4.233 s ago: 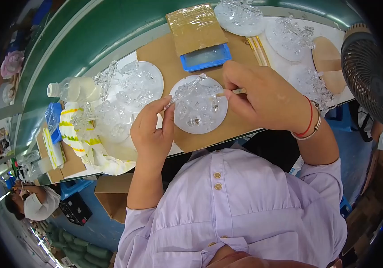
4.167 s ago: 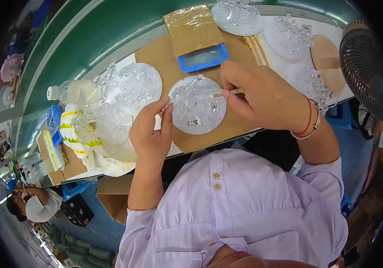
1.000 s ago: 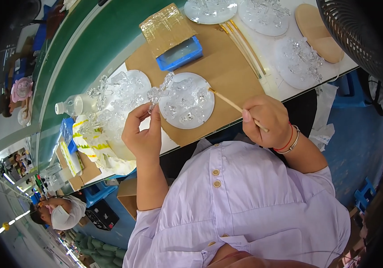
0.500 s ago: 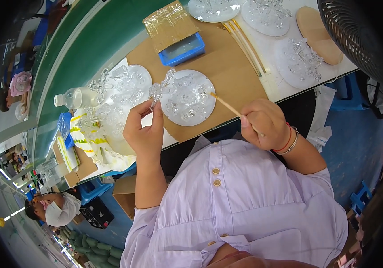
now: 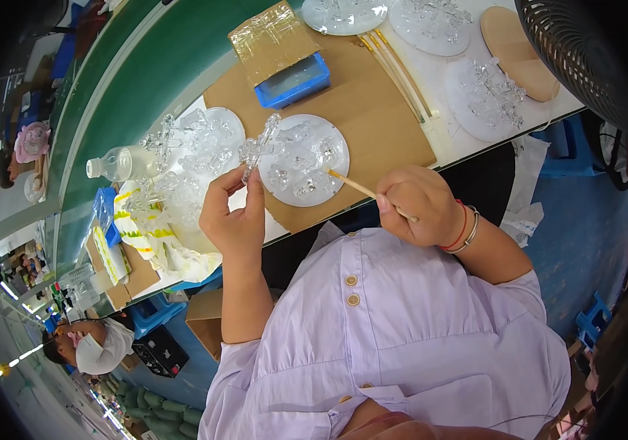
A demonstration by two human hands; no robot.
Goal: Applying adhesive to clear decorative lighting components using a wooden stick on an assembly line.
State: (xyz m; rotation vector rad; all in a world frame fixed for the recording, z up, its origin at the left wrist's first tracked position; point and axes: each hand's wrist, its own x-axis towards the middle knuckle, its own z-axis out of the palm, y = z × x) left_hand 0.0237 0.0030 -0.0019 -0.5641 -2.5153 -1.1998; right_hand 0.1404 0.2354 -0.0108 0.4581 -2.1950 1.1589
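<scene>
My left hand (image 5: 235, 214) pinches a clear, glassy figure (image 5: 257, 149) between thumb and fingertips, at the left rim of a round white plate (image 5: 301, 194). Several clear, shiny pieces sit on that plate. In my right hand (image 5: 418, 204) is a thin wooden-handled brush (image 5: 361, 188), gripped near its rear end. The brush's brownish tip points left, over the right part of the plate. Whether the tip touches a piece I cannot tell. Left of the plate lies another white plate (image 5: 232, 119) crowded with similar clear pieces, beside a clear plastic bottle (image 5: 122, 163).
A blue tray (image 5: 293, 89) stands behind the plate, partly under a taped cardboard piece (image 5: 273, 40). Several brushes (image 5: 396, 72) lie on the brown cardboard sheet (image 5: 380, 110). More plates of clear pieces (image 5: 475, 103) and a fan (image 5: 585, 59) are at right. A patterned cloth (image 5: 154, 235) lies at left.
My right hand with the brush has moved a little left, bringing the tip farther over the plate. My left hand still holds the clear figure, almost unmoved.
</scene>
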